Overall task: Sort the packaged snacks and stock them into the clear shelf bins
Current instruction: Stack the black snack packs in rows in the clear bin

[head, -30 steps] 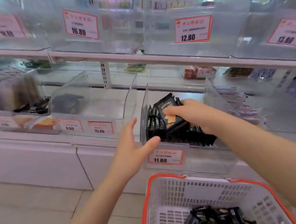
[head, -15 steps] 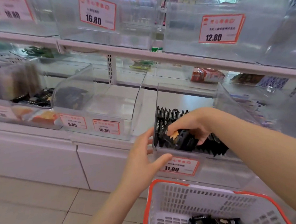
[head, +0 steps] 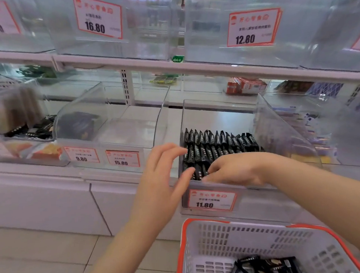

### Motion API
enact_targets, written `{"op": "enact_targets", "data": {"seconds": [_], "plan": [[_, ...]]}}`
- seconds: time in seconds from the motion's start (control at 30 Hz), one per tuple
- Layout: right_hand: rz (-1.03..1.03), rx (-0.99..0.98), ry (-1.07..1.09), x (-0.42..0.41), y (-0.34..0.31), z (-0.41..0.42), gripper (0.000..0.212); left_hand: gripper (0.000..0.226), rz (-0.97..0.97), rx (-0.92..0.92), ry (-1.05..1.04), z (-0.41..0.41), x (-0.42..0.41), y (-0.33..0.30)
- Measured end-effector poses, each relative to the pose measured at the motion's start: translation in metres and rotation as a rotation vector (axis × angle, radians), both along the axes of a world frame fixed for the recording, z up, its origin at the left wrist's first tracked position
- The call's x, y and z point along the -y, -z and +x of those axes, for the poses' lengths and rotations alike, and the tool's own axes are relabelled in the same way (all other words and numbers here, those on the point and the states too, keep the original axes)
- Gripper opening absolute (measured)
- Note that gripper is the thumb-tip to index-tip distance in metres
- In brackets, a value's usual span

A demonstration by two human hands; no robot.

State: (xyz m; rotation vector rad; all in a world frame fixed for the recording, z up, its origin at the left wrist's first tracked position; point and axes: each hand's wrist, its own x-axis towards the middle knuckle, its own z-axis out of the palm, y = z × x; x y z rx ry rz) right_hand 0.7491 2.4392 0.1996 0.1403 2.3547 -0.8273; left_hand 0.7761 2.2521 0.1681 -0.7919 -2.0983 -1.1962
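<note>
Head view: black packets point(head: 215, 146) stood in rows in the clear bin point(head: 280, 130) tagged 11.80 — more lay in the basket point(head: 203, 251). They looked light, crinkly and slippery, best pinched by the crimped ends. Right hand point(head: 238, 170) pressed flat on the front row; left hand point(head: 166, 168), fingers spread, touched the bin's corner. Other tags: 16.80, 12.80, 9.80, 15.80.

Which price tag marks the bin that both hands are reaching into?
The 11.80 tag: its bin holds the black packets; other tags front other bins.

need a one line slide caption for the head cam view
Right hand presses black snack packets into the 11.80 clear bin; left hand touches its side.
</note>
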Motion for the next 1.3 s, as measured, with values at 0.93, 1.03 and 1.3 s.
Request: {"op": "enact_targets", "data": {"seconds": [0.93, 1.03, 1.3], "plan": [[0.064, -0.454, -0.218, -0.009, 0.018, -0.010, 0.042, 0.011, -1.920, 0.066, -0.028, -0.072, -0.085, -0.046], [0.029, -0.296, -0.057, -0.011, 0.018, -0.009, 0.063, 0.022, -1.877, 0.019, -0.012, -0.073, -0.081, -0.048], [0.022, -0.159, 0.021, -0.018, 0.021, -0.008, 0.033, 0.036, -1.880, 0.201, -0.003, -0.070, -0.081, -0.052]]}}
